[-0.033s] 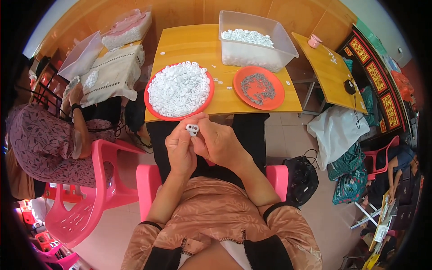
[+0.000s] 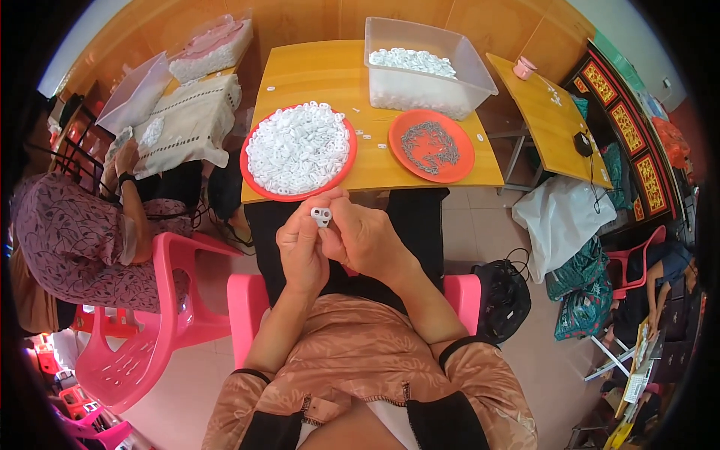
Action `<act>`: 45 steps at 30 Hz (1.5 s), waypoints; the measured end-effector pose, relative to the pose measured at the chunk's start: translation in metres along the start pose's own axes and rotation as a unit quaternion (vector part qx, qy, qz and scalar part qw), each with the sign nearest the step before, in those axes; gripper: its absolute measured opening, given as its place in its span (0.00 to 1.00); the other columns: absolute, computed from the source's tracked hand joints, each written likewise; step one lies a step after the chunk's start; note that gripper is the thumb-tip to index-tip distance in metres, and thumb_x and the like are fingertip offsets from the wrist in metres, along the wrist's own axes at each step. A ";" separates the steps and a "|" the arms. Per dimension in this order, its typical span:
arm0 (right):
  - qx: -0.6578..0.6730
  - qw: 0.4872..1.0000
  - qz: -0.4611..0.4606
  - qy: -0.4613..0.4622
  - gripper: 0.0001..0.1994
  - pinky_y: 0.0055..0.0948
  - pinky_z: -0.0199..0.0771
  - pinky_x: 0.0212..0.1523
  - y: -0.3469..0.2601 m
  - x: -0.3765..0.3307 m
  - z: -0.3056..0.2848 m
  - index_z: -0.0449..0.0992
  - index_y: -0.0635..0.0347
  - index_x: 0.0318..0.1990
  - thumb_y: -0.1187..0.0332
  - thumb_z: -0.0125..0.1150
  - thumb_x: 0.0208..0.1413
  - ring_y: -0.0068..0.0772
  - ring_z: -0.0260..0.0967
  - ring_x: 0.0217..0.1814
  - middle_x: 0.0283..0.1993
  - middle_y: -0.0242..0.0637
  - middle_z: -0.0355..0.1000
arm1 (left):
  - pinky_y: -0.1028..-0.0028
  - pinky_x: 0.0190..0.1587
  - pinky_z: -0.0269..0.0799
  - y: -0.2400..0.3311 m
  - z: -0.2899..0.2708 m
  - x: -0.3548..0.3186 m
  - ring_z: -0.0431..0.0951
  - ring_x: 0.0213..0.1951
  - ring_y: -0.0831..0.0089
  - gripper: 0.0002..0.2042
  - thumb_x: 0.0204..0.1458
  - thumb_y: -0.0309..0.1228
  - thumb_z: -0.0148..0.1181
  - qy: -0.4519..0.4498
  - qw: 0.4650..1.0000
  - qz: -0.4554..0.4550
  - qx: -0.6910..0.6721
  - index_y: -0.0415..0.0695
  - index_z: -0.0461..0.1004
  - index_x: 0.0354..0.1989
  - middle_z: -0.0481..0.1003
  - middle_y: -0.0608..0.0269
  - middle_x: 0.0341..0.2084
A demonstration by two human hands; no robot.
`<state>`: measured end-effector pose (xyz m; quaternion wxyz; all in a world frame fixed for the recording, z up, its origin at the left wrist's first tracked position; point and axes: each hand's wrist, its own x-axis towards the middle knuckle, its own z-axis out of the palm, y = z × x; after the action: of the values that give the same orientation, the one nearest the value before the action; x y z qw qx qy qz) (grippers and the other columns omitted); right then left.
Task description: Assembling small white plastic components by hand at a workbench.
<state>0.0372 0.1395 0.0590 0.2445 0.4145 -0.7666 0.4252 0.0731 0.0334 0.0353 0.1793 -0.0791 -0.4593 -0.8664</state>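
A small white plastic piece with holes (image 2: 321, 217) is pinched between my two hands, just in front of the near table edge. My left hand (image 2: 301, 244) grips it with thumb and fingers from the left. From the right, my right hand (image 2: 367, 238) is closed against it, its fingers partly hidden. Just beyond, a red round tray (image 2: 244, 166) is heaped with white plastic pieces (image 2: 298, 150) of a similar look. To its right, an orange-red plate (image 2: 429, 174) carries small grey metal pieces (image 2: 420, 142), too fine to make out singly.
On the yellow table (image 2: 315, 67) stands a clear bin (image 2: 427, 97) of white pieces; a few lie loose. At left, another person (image 2: 97, 232) works at a cloth-covered table (image 2: 187, 124), beside a pink chair (image 2: 169, 315). A black bag (image 2: 504, 304) and plastic sacks (image 2: 562, 225) lie at right.
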 end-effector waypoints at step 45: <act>0.438 0.828 0.351 0.013 0.12 0.16 0.46 0.15 0.003 0.002 0.006 0.74 0.65 0.29 0.67 0.48 0.58 0.10 0.51 0.15 0.14 0.23 0.59 | 0.76 0.48 0.66 -0.020 -0.014 0.007 0.71 0.46 0.75 0.16 0.58 0.31 0.49 0.023 0.998 -0.057 0.010 0.34 0.66 0.50 0.70 0.57 0.48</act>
<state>0.0332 0.1342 0.0558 -0.1185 0.1756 -0.5909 0.7785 0.0591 0.0305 0.0141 0.1412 -0.0309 -0.4673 -0.8722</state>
